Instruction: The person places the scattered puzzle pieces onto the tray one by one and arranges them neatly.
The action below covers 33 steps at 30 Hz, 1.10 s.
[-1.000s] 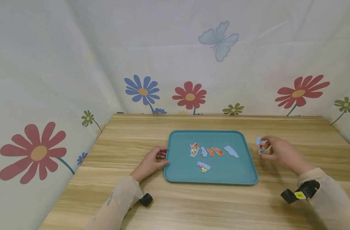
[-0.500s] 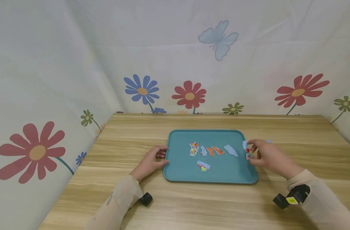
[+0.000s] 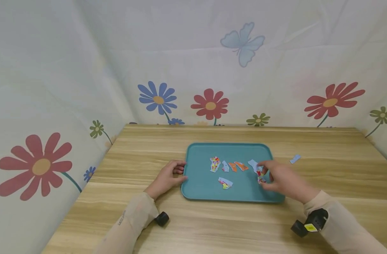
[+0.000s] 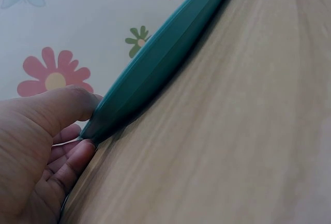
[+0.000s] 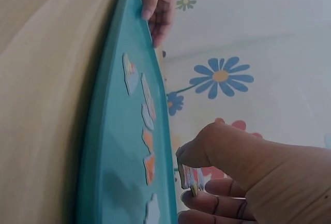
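Note:
My right hand pinches an irregular puzzle piece, pale blue with red and yellow patches, over the right part of the teal tray. In the right wrist view that piece stands between thumb and fingers, raised off the tray. My left hand holds the tray's left edge; in the left wrist view, its thumb and fingertips are at the tray rim. On the tray lie a multicoloured piece, a small bluish piece, two orange pieces, a plain pale blue piece and a blue-yellow piece.
A small pale blue piece lies on the wooden table right of the tray. A flowered cloth hangs behind and at the sides. Both wrists wear black cameras.
My right hand has moved left from the table beside the tray to over its right part, carrying the puzzle piece. This uncovered the small blue piece on the table. The left hand stayed still.

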Tool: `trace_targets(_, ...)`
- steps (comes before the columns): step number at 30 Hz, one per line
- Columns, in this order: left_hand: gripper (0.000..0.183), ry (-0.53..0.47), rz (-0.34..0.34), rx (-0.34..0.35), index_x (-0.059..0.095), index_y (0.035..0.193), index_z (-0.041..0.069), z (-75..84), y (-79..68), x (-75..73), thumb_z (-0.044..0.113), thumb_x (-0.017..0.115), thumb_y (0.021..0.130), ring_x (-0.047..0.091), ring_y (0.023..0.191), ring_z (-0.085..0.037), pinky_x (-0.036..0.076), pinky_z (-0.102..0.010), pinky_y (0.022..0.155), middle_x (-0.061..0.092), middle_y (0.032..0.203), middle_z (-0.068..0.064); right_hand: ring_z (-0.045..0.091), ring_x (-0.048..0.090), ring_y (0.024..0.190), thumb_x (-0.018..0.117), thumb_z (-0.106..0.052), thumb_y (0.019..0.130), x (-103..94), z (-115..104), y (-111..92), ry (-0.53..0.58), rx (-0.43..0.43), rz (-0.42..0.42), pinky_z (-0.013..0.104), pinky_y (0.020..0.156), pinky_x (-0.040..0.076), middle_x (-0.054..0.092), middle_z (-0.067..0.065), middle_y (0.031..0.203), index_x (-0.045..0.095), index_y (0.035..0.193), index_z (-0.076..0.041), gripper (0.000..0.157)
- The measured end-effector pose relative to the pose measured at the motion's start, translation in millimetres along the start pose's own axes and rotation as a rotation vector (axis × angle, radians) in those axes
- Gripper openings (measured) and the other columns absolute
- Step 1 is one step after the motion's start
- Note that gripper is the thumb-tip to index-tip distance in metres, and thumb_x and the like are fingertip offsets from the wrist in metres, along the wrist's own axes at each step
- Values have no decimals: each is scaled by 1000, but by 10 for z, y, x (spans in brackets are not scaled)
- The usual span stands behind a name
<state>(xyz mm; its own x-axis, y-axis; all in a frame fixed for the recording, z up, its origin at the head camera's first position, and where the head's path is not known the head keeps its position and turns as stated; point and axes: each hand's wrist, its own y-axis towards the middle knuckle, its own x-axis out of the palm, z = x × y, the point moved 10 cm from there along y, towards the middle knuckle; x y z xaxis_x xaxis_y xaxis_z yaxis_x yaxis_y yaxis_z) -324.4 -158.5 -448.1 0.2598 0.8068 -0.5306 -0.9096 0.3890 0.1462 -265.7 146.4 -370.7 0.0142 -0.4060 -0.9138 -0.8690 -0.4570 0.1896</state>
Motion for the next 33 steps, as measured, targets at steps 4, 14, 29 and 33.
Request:
trace_targets(4,52,-1,3,-2,51,131,-2,-15,6,0,5,73,84,58,106,-26,53,-28,92,55,122,-18,-1,42,61,76,-15,76,92,-96,22,1,-18,-13,15,51,37,58,-1,84,59,114,4,46)
trace_targets(14,52,-8,8,39,52,130,-4,14,-5,1,8,74,84,58,104,-25,54,-26,91,55,121,-20,0,41,66,75,-17,76,258,-260,60,-40,-61,-35,16,56,38,59,-3,85,60,115,1,46)
trace_targets(29,52,5,0,-1,51,131,-3,0,3,-3,7,73,84,58,106,-26,53,-26,92,55,123,-18,6,51,74,73,-18,72,441,-383,103,-114,-80,-45,23,62,48,60,-4,87,61,111,-2,44)
trace_targets(33,52,2,-1,-8,51,131,-2,8,0,-7,7,73,85,58,107,-26,53,-31,94,55,123,-18,7,52,75,73,-19,73,473,-388,109,-140,-72,-53,24,63,50,60,-4,88,62,111,-2,44)
